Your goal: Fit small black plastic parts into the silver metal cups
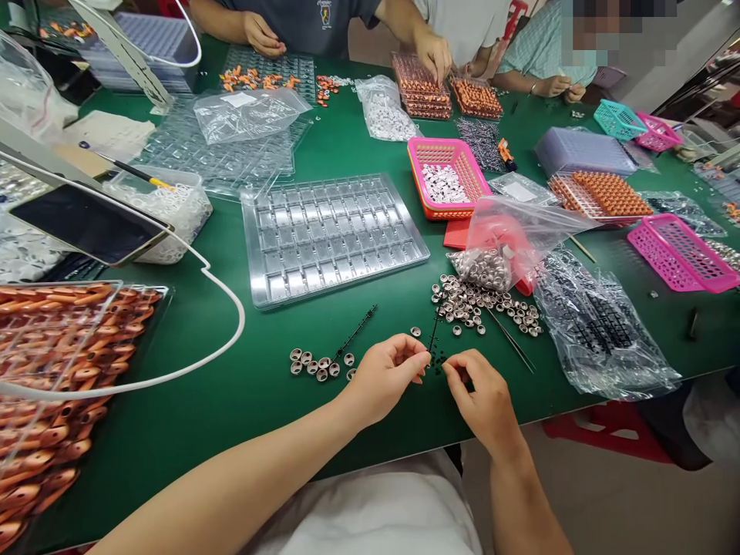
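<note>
On the table [231, 432], a tray [341, 240] lies beyond the left hand [388, 375], a phone [86, 220] left of the tray and a basket [458, 210] right of it. Nearer, a bag [486, 264] sits behind loose metal cups [469, 303], with tweezers [512, 341] on their near side.

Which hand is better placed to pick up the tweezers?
Probably the right hand: it is nearer the tweezers, while the left hand pinches a black strip. Whether the right is free is unclear.

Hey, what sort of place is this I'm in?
Probably a small-parts assembly workshop: several people work with their hands around a green table, with loose metal parts in a pile and orange pieces packed in rows.
</note>
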The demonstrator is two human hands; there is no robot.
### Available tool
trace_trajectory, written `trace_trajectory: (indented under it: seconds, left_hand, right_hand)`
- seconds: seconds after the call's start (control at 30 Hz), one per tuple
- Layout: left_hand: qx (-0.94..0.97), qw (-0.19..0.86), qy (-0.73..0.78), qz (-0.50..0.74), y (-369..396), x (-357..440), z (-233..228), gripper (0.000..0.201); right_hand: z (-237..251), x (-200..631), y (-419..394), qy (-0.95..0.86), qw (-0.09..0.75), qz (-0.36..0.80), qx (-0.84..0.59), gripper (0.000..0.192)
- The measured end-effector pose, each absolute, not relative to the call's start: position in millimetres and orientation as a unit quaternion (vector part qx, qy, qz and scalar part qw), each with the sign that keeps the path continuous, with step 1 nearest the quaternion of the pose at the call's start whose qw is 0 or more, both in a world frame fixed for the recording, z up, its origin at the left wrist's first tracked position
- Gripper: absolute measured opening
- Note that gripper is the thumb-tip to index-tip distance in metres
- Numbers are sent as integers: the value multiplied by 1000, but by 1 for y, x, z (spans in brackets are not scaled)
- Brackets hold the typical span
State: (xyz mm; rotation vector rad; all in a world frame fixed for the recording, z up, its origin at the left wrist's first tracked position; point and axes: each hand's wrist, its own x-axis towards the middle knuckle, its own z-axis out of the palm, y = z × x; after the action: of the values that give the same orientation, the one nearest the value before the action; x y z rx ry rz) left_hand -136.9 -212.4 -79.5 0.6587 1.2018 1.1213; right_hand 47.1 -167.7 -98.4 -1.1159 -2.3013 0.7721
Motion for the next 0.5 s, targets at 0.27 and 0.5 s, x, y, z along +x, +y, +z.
trace_trajectory:
  seconds: [0.27, 0.5]
  left_hand:
    - [315, 609, 574, 448, -211, -136, -79, 16]
    - [357, 575, 588, 443, -216, -133, -86, 18]
  right_hand:
    - [-104, 51, -167, -852, 190, 259, -413, 12]
    - [-91, 46, -175, -748, 273, 384, -468, 8]
